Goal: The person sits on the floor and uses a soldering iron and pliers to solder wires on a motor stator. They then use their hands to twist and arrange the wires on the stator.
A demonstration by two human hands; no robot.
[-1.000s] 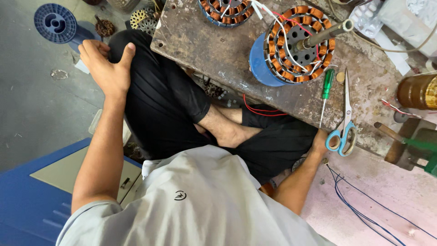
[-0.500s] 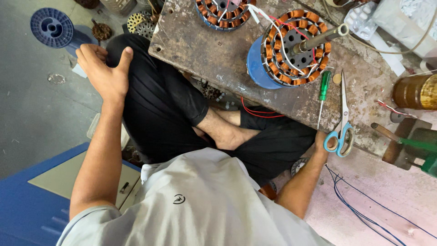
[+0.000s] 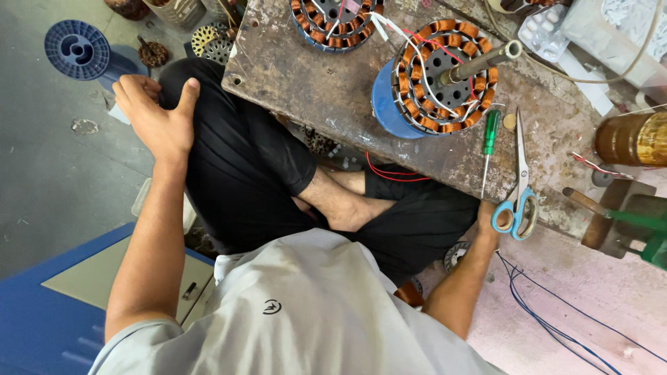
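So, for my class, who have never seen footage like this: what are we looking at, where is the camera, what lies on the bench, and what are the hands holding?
The one view comes from a camera worn on the person's head, looking down at their own lap, crossed legs and arms. The left hand rests on the left knee and holds nothing. The right hand reaches under the edge of the worn workbench, near the blue-handled scissors; its fingers are hidden. On the bench stand a motor stator with copper coils on a blue base, a second stator at the top edge, and a green-handled screwdriver.
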